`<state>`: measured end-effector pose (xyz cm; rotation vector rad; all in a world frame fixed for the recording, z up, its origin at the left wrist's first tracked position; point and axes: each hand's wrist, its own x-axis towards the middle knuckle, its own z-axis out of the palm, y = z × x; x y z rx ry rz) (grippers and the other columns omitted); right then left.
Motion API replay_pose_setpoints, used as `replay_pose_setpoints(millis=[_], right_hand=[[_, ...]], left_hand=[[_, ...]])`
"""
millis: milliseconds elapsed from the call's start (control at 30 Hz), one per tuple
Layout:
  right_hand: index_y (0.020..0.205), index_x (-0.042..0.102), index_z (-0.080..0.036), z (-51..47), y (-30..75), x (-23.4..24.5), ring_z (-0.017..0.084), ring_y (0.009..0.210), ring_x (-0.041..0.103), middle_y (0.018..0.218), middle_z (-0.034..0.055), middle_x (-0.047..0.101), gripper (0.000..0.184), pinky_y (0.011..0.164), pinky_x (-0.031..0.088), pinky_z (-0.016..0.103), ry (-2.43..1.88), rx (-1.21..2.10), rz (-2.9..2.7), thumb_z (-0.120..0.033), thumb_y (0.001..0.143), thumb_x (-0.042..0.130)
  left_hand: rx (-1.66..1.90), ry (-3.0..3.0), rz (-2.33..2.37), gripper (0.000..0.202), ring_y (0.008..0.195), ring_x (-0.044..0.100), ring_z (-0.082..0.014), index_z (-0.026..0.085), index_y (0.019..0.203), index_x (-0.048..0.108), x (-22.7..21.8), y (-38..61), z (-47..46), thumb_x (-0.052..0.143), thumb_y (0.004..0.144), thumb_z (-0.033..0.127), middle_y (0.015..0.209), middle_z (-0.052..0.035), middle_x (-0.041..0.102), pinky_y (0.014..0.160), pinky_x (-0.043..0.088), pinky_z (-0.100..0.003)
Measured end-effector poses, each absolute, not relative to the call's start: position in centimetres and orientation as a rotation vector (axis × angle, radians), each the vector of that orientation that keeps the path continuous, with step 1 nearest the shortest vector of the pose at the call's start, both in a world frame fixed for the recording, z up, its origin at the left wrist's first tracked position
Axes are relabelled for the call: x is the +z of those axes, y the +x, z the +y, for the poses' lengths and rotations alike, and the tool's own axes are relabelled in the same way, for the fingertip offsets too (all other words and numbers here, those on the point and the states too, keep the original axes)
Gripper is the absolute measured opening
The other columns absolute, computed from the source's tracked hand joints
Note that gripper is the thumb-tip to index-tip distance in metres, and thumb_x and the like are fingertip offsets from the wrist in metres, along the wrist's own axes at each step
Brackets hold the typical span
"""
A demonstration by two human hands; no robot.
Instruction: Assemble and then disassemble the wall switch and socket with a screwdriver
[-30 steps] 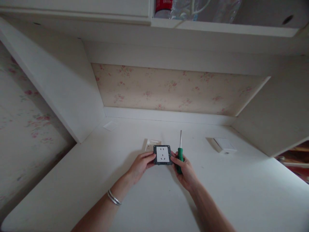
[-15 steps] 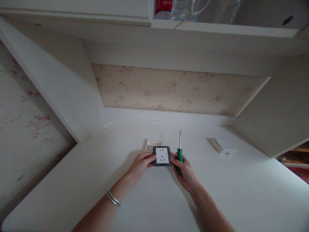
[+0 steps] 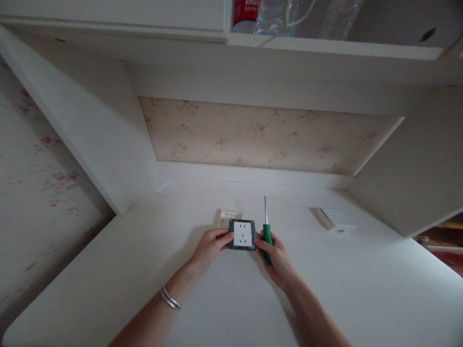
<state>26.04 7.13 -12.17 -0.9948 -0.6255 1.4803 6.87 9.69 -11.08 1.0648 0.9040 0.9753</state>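
A wall socket with a white face in a dark frame is held just above the white desk, between both hands. My left hand, a silver bangle on its wrist, pinches the socket's left edge. My right hand is closed round a green-handled screwdriver, its shaft pointing away from me, while its fingertips touch the socket's right edge.
A small white plastic frame lies on the desk just behind the socket. A white box-like part sits to the right, a flat white plate at the back left. Cabinet panels flank the desk. A shelf above holds bottles.
The socket and both hands have shifted very slightly left. The screwdriver shaft has tilted a little to the left. The grips are unchanged.
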Motion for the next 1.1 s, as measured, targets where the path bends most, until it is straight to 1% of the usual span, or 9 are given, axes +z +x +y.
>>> replay_pose_setpoints(millis=[133,333,600,800,933,1000,1100], right_hand=[[0.084,0.06,-0.018,7.1,26.0,-12.2,0.008,0.071,0.057,0.077,-0.0037,0.06,0.029,0.061,0.047,0.015,-1.003,1.484,-0.67,-0.019,0.064,0.08],[0.085,0.06,-0.019,7.2,26.0,-12.4,0.009,0.076,0.058,0.082,-0.003,0.062,0.03,0.065,0.047,0.015,-1.049,1.467,-0.656,-0.021,0.064,0.081],[0.083,0.061,-0.018,7.3,26.0,-12.5,0.007,0.069,0.054,0.077,-0.0035,0.059,0.029,0.058,0.045,0.013,-1.054,1.487,-0.652,-0.021,0.063,0.081],[0.082,0.06,-0.018,7.3,26.0,-12.6,0.007,0.067,0.054,0.077,-0.0035,0.059,0.028,0.057,0.045,0.013,-1.024,1.493,-0.659,-0.019,0.064,0.08],[0.083,0.059,-0.018,7.3,26.0,-12.5,0.007,0.069,0.056,0.077,-0.0036,0.061,0.028,0.058,0.046,0.012,-1.004,1.499,-0.65,-0.018,0.064,0.08],[0.084,0.059,-0.019,7.3,26.1,-12.3,0.007,0.071,0.058,0.08,-0.003,0.063,0.03,0.059,0.047,0.011,-0.998,1.505,-0.616,-0.017,0.063,0.081],[0.087,0.058,-0.019,7.2,26.2,-12.1,0.007,0.073,0.06,0.085,-0.0019,0.066,0.032,0.058,0.048,0.011,-1.003,1.509,-0.568,-0.017,0.064,0.081]], left_hand=[[0.982,1.061,0.926,0.035,0.095,0.064,-0.025,0.01,0.103,0.07,-11.2,6.8,9.7,0.068,0.077,0.034,0.098,-0.0131,0.071,0.085,0.051,-0.036],[0.992,1.053,0.893,0.035,0.096,0.064,-0.0247,0.011,0.104,0.07,-11.4,6.8,9.8,0.069,0.077,0.033,0.1,-0.0126,0.071,0.087,0.049,-0.036],[0.999,1.01,0.876,0.039,0.098,0.063,-0.0253,0.01,0.107,0.069,-11.6,6.9,9.9,0.067,0.078,0.036,0.103,-0.0143,0.07,0.09,0.048,-0.038],[0.999,0.99,0.892,0.039,0.094,0.065,-0.0258,0.009,0.103,0.07,-11.8,6.9,10.0,0.068,0.077,0.038,0.1,-0.0147,0.071,0.088,0.048,-0.039],[1.024,0.954,0.86,0.04,0.091,0.065,-0.0253,0.009,0.102,0.07,-12.2,6.8,10.2,0.065,0.078,0.041,0.1,-0.0154,0.07,0.084,0.049,-0.038],[1.036,0.937,0.816,0.038,0.091,0.065,-0.0248,0.01,0.103,0.069,-12.5,6.8,10.3,0.066,0.078,0.039,0.102,-0.0152,0.07,0.083,0.049,-0.037],[1.027,0.934,0.765,0.035,0.094,0.064,-0.0244,0.01,0.103,0.068,-12.7,6.9,10.4,0.07,0.074,0.031,0.105,-0.0146,0.069,0.086,0.048,-0.036]])
